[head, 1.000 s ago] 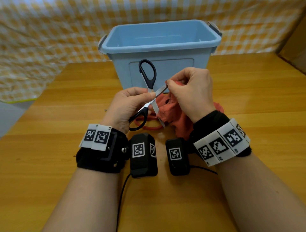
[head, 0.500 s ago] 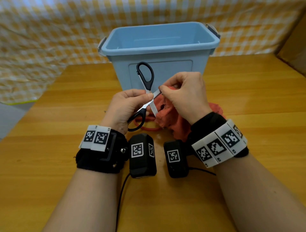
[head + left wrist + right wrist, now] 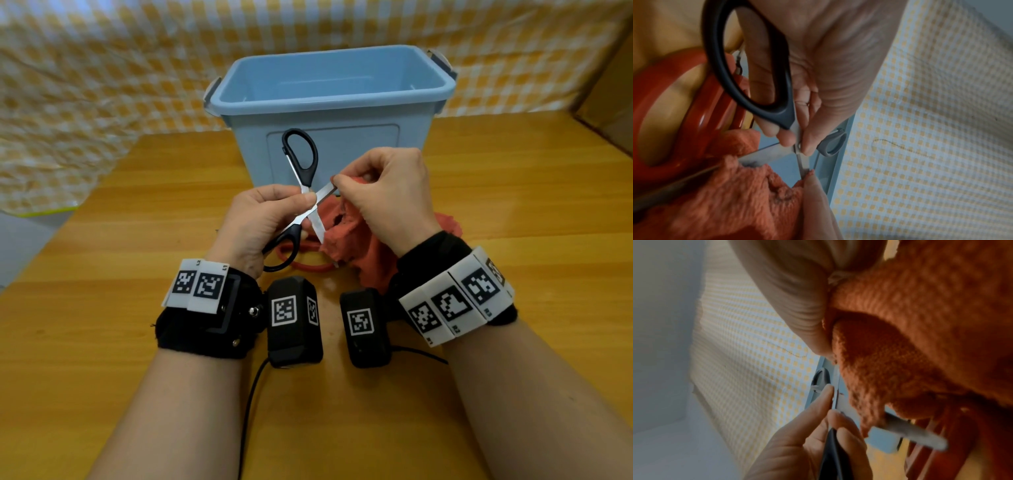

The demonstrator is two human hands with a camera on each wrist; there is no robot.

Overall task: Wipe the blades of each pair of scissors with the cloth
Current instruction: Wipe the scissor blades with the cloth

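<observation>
We see the left hand (image 3: 263, 219) pinching the black scissors (image 3: 303, 192) right at the middle, where the two blades cross, with thumb and fingers curled tight on them. The scissors are open wide, like an X, and held up in the air over the middle of the table (image 3: 137, 342). One black handle loop points up in front of the blue box (image 3: 329, 106), and the other loop hangs down by the left palm. The right hand (image 3: 387, 202) holds the red cloth (image 3: 356, 246) bunched in its curled fingers, and it pinches the cloth around the blade that points up and to the right. From the left wrist we see the cloth (image 3: 735, 203) folded over that blade, just past the left thumb. The other blade points down, bare and shiny, close to the cloth. The rest of the cloth hangs down under the right hand and lies in a heap on the table. Under the hands, a pair of red scissors (image 3: 301, 260) lies flat on the table, partly under the cloth, and we can only see its handle loops. The blue box stands near the far edge of the table, with a yellow checked sheet (image 3: 102, 85) behind it.
</observation>
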